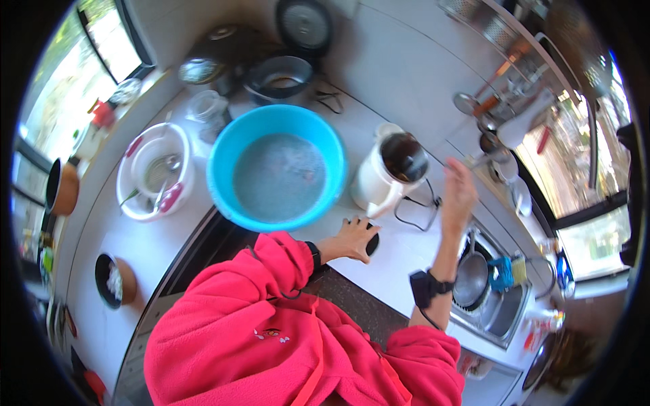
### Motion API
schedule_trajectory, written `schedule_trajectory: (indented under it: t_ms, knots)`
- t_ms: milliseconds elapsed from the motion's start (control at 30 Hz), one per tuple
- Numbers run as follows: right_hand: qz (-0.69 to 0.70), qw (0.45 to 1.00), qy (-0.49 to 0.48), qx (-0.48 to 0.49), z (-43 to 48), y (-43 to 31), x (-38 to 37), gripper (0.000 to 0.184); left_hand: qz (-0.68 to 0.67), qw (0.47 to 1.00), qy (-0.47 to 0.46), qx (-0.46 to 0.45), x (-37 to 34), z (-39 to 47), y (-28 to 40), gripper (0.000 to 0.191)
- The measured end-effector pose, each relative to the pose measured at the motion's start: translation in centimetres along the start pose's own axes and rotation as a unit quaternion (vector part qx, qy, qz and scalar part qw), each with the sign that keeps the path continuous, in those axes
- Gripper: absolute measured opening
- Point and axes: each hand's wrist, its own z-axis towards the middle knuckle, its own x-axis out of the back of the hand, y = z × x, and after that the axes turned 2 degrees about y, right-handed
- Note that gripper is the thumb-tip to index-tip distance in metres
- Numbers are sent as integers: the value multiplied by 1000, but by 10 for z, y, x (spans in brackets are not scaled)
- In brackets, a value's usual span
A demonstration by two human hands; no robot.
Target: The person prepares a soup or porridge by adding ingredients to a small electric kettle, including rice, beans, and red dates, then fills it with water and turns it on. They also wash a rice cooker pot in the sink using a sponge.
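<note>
My left hand (349, 240) spreads its fingers around a dark round object (374, 244) at the counter's front edge; most of that object is hidden under the palm. Just beyond it stands a white electric kettle (369, 177), its top uncovered and its inside dark and shiny. My right hand (459, 190) is raised to the kettle's right, blurred by motion. A blurred metal utensil (488, 158) appears beside its fingers, and whether they hold it I cannot tell. Left of the kettle sits a large turquoise basin (219, 180) of cloudy, greyish water (279, 177).
A white basin (125, 180) with spoons inside stands at left, near a brown pot (128, 281) holding white pieces. Ladles (464, 103) hang from the wall rack. At right, a steel sink (513, 317) contains a strainer (471, 279). A black cord (424, 223) lies beside the kettle.
</note>
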Motion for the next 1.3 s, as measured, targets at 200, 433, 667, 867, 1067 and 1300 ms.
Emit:
schedule_trajectory:
  t_ms: [200,433,667,867,1067,1300]
  knots:
    - [152,980,75,-106,-32,12,35,18,-64,992,35,-102,194,-94,-49,88]
    - [136,965,106,-195,-88,39,56,16,167,818,371,407,347,-150,-256,105]
    - [97,961,144,-214,-118,9,57,17,138,792,345,485,326,-122,-420,114]
    - [47,963,142,-226,-112,-33,22,15,153,814,313,465,305,-102,-468,106]
    - [14,965,128,-228,-107,-58,-23,17,154,830,320,430,289,-109,-495,99]
    - [117,954,161,-223,-118,-79,-30,18,418,846,126,305,281,-105,-582,82]
